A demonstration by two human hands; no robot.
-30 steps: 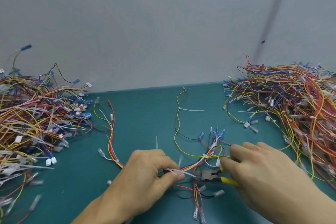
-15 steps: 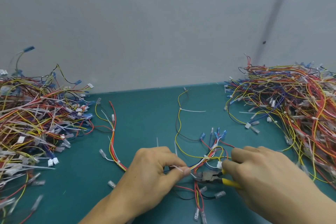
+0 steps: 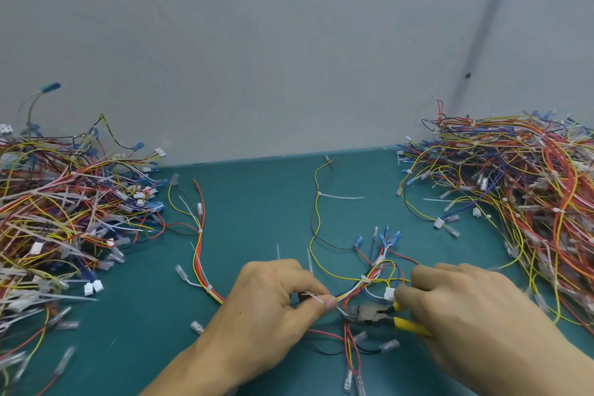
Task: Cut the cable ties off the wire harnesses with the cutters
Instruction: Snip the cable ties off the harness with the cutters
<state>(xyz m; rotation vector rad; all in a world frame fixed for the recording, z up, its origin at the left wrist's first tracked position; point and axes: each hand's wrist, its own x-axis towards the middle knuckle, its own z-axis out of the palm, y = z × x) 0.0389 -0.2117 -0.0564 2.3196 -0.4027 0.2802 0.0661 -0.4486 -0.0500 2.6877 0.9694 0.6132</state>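
- Left hand (image 3: pixel 273 305) pinches the wire harness (image 3: pixel 369 281) at its cable tie (image 3: pixel 316 297), at the table's (image 3: pixel 257 209) near middle.
- Right hand (image 3: pixel 466 309) is wrapped round the cutters' (image 3: pixel 369 313) yellow handles, with the blade tips just beside the left thumb.
- Risk: blades close on a wire's insulation, not the tie alone.
- Risk: a slip nips the thumb tip.

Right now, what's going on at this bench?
A person is working on one harness on the table. The left hand pinches the harness at a tie. The right hand grips the cutters, whose nose sits at the bundle just beside the left thumb. Whether that tie is cut yet cannot be told. A left pile and a right pile of harnesses lie to the sides.
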